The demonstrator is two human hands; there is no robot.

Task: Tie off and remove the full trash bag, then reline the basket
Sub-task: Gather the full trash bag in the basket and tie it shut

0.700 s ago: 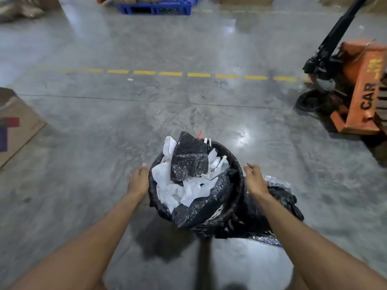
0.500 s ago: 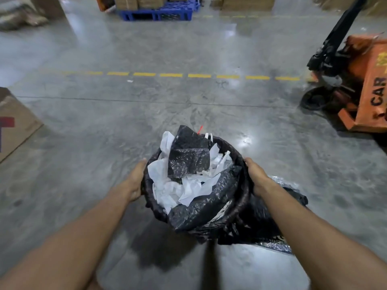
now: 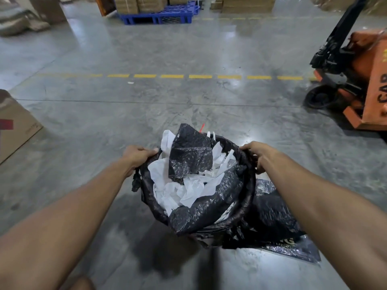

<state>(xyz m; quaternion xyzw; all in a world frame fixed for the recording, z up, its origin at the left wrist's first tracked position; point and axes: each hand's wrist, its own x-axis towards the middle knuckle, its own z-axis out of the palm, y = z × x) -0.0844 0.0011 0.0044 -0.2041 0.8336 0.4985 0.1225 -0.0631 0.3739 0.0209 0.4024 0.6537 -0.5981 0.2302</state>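
Observation:
A round basket stands on the concrete floor, lined with a black trash bag [image 3: 240, 197] whose edge folds over the rim. The bag is full of white paper scraps [image 3: 178, 189] and a crumpled black plastic piece [image 3: 190, 155]. My left hand [image 3: 138, 153] grips the bag's edge at the left rim. My right hand [image 3: 257, 153] grips the bag's edge at the right rim. A flat pack of black bags [image 3: 278, 231] lies on the floor just right of the basket, partly hidden by my right forearm.
An orange pallet jack [image 3: 360, 80] with a black handle stands at the right. A cardboard box [image 3: 14, 126] sits at the left edge. A blue pallet [image 3: 159, 16] with cartons is far ahead, beyond a dashed yellow floor line [image 3: 201, 76].
Both hands moved from beside the basket up onto the rim and closed on the bag's edge. The camera tilted up slightly.

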